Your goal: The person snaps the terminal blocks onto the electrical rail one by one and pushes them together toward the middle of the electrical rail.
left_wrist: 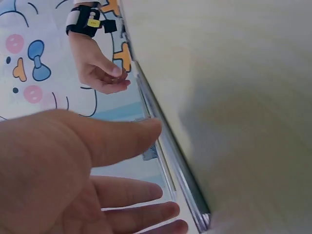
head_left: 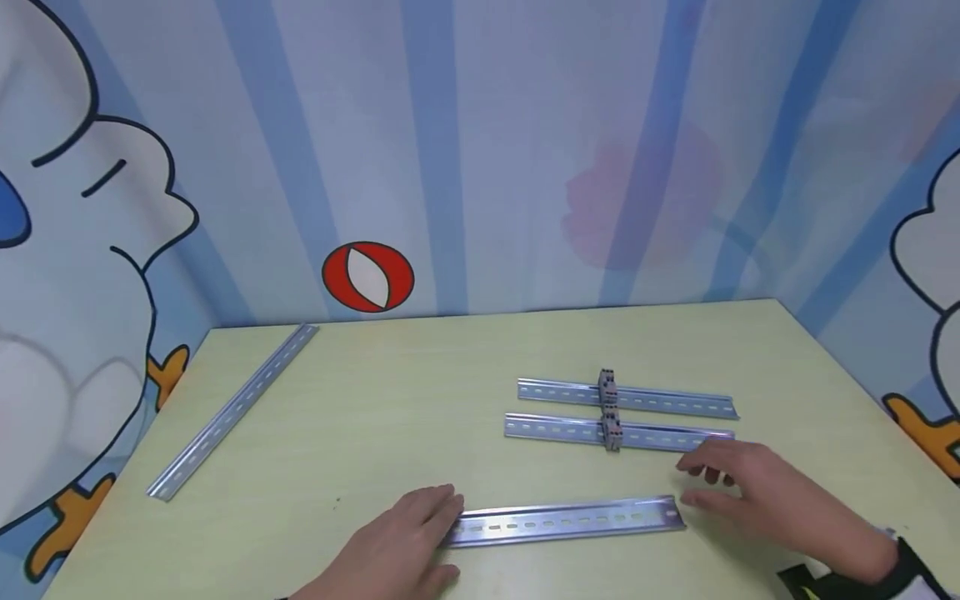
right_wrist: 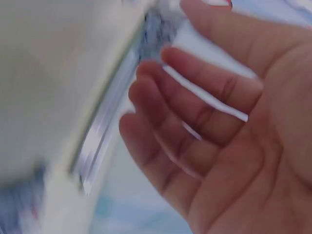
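Observation:
A slotted metal DIN rail [head_left: 566,523] lies crosswise at the front of the table. My left hand [head_left: 397,537] is at its left end, covering that end, with fingers extended. In the left wrist view the left thumb [left_wrist: 129,141] overlaps the rail. My right hand [head_left: 738,487] hovers to the right, between this rail's right end and a second rail [head_left: 555,427]. Its fingers are loosely bent and the palm in the right wrist view holds nothing. Small grey terminal blocks [head_left: 611,429] sit across the second rail and a third rail [head_left: 675,402] behind it.
Another slotted rail [head_left: 232,412] lies diagonally on the left side of the pale table [head_left: 390,400]. A blue striped backdrop [head_left: 495,150] with cartoon figures rises behind the table and along its sides.

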Demonstrator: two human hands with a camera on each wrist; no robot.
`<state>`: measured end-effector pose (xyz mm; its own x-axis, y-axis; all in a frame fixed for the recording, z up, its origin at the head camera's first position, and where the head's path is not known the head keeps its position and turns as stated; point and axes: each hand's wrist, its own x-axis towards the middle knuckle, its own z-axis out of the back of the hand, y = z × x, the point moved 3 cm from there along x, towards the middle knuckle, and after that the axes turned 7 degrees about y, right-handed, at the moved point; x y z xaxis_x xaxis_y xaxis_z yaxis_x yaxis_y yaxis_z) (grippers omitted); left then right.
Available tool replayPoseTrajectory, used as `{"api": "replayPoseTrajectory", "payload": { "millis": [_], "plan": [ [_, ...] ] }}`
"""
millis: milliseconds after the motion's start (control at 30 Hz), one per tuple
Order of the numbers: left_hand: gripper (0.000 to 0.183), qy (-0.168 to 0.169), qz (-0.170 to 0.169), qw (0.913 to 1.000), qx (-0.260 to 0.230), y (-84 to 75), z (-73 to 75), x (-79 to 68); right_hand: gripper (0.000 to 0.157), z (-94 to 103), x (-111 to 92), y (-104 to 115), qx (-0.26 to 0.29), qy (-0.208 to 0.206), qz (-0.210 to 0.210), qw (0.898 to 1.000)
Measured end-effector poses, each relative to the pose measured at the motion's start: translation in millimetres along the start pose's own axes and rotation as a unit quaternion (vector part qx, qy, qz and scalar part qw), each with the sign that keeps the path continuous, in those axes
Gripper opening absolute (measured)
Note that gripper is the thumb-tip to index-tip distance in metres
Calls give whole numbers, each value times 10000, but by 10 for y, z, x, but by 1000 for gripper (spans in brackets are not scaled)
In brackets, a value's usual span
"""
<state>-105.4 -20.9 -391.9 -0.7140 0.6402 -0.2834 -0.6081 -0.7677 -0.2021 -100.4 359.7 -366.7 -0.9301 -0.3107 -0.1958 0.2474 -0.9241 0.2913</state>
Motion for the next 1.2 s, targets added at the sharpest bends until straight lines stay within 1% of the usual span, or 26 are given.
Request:
{"api": "replayPoseTrajectory", "payload": {
  "millis": [67,133,200,233,300,400,433,467,533,600,633,767,833,867,933,1000,1033,1067,1133,1200],
  "plan": [
    [79,59,-133,9999,87,-4,-39,-47,27,96,-63,-101,-141,-207,-483,9985],
    [90,8,-289,9993,242,-2,-98,-94,28,170,-127,-218,-228,-370,-890,9951],
    [99,-218,-462,9976,463,-2,-179,-149,30,215,-188,-330,-261,-360,-1251,9911],
    [102,-418,-534,9958,617,5,-222,-170,32,230,-200,-387,-295,-307,-1379,9895],
    [103,-773,-642,9906,932,11,-316,-200,37,240,-209,-493,-295,-25,-1691,9852],
    [96,-1178,-778,9814,1303,26,-440,-208,44,200,-204,-615,-226,515,-2070,9767],
    [94,-1271,-808,9785,1407,30,-474,-203,47,180,-202,-650,-155,713,-2197,9728],
    [93,-1295,-838,9767,1493,33,-500,-195,48,153,-199,-678,-84,876,-2324,9686],
    [92,-1314,-875,9745,1595,37,-536,-181,47,90,-197,-732,37,1071,-2479,9628],
    [92,-1368,-913,9712,1722,37,-561,-165,46,38,-198,-765,168,1199,-2564,9590],
    [92,-1446,-932,9687,1791,33,-569,-158,45,14,-202,-777,239,1258,-2598,9571],
    [88,-1941,-1036,9510,2171,15,-594,-137,41,-44,-212,-787,482,1356,-2658,9532],
    [87,-2075,-1046,9450,2301,4,-601,-139,41,-55,-207,-783,589,1384,-2685,9515],
    [87,-2076,-1029,9447,2321,1,-604,-140,41,-57,-200,-779,617,1352,-2662,9524],
    [88,-1979,-930,9497,2241,-5,-607,-149,40,-53,-181,-761,639,1230,-2573,9563],
    [88,-1980,-846,9525,2152,-13,-610,-156,41,-44,-156,-733,633,1073,-2488,9605],
    [87,-2057,-813,9531,2067,-19,-612,-157,42,-39,-147,-716,615,976,-2441,9629],
    [87,-2133,-793,9527,2017,-24,-616,-155,43,-31,-137,-698,590,878,-2403,9649],
    [86,-2325,-809,9484,1997,-32,-624,-149,43,-12,-131,-659,586,676,-2354,9678],
    [86,-2397,-846,9474,1945,-38,-638,-139,43,16,-133,-621,578,436,-2308,9703]
  ]
}}
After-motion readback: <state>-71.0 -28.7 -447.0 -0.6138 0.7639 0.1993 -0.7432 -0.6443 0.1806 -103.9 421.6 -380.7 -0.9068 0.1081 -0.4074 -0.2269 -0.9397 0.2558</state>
